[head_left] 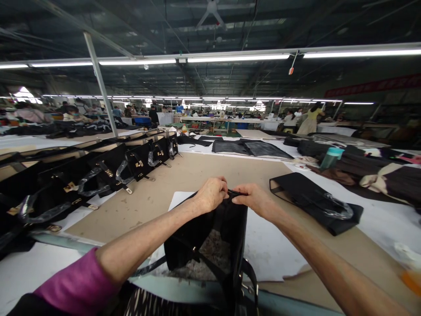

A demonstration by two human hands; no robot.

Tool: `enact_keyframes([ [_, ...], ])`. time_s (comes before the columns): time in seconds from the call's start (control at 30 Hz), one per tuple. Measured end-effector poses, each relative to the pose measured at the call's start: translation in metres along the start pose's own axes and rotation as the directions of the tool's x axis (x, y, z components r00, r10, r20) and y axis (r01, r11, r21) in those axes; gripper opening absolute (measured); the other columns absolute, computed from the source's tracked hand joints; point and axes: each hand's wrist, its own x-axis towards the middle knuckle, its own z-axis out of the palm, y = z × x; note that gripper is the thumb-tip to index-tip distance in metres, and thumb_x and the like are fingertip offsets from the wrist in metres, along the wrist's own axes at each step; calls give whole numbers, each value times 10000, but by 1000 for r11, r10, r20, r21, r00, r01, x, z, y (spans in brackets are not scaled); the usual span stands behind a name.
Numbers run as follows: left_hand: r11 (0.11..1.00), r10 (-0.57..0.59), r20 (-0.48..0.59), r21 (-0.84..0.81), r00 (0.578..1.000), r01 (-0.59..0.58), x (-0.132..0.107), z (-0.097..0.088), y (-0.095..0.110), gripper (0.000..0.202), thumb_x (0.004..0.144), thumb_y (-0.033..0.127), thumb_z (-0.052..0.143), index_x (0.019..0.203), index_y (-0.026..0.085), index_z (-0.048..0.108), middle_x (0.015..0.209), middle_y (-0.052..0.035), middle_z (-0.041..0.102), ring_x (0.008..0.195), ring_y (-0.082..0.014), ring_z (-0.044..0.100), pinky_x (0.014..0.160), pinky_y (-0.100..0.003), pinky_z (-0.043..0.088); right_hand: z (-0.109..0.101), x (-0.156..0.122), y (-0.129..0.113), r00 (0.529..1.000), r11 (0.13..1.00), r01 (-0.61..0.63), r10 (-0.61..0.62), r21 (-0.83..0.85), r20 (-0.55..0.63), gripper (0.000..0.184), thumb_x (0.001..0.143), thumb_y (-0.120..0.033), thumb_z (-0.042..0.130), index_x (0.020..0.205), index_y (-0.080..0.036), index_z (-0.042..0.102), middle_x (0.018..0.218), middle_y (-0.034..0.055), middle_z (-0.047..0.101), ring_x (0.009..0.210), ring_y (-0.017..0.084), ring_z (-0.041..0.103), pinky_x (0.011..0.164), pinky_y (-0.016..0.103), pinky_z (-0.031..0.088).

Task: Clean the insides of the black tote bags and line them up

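A black handbag (237, 245) stands at the near edge of the table in front of me, its opening facing me and a grey-brown lining showing inside. My left hand (213, 193) pinches the far upper edge of the bag, fingers closed. Just to the right, my right hand (251, 198) grips the same dark edge between thumb and fingers. A dark strap with metal fittings hangs at the bag's near right side. What lies under the fingertips is partly hidden.
A row of black handbags (108, 169) with plastic-wrapped handles fills the left side. Another black bag (312, 199) lies on the right. Beyond it are a teal-lidded bottle (331, 157) and fabric piles. Flat black panels (250, 147) lie ahead. People work in the background.
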Motion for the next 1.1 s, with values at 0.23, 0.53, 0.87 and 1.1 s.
enact_keyframes([
  [0.23,999,18,-73,38,997,-15,6,5,-6,99,672,127,481,594,134,542,696,0,539,594,-90,482,566,-195,369,1,-1,-4,998,990,13,-22,-144,-65,187,675,-330,496,642,-165,579,512,-59,390,514,88,343,493,203,232],
  [0.53,996,26,-88,89,996,-18,12,4,-7,87,646,113,486,567,133,514,606,11,499,576,-95,457,539,-202,331,5,1,-21,987,928,-37,-24,-370,-159,209,712,-299,489,545,-173,501,479,-57,360,493,82,345,458,219,185],
  [0.87,999,-17,-165,42,986,24,14,9,-18,95,633,171,520,588,153,439,541,51,397,539,-81,374,501,-207,271,5,6,-25,985,860,-50,-41,-507,-167,221,737,-267,481,542,-171,522,488,-34,421,501,92,381,463,224,185],
  [1.1,999,-43,-51,-21,998,42,6,-9,-18,242,589,126,551,815,170,479,712,45,497,636,-86,432,559,-193,324,6,19,-28,997,903,50,-71,-427,-35,112,705,-225,495,661,-203,595,545,-36,492,564,107,453,494,206,239],
])
